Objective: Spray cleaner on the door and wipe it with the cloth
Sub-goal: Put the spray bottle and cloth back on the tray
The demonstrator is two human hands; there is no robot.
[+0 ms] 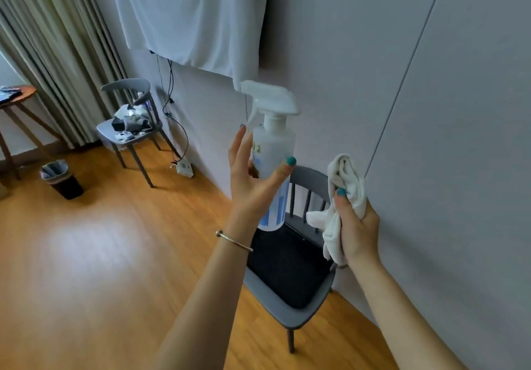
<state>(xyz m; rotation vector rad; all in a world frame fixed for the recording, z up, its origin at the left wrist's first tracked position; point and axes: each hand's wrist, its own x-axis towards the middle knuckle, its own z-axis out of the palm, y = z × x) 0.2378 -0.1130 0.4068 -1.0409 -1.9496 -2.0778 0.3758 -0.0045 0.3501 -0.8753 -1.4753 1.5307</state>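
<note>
My left hand (253,177) holds a white spray bottle (274,151) upright by its body, thumb across the front, fingers partly extended. Its white trigger nozzle points left, away from the grey door panel (448,128) on the right. My right hand (356,226) is shut on a bunched white cloth (346,185), held close to the door panel beside a thin vertical seam. The bottle hangs in the air above a chair.
A grey chair (290,306) with a black cushion stands below my hands against the wall. A second grey chair (129,134) with clutter, a bin (60,178), cables, a wooden table (17,99) and curtains are at the left. A white sheet (189,16) hangs above.
</note>
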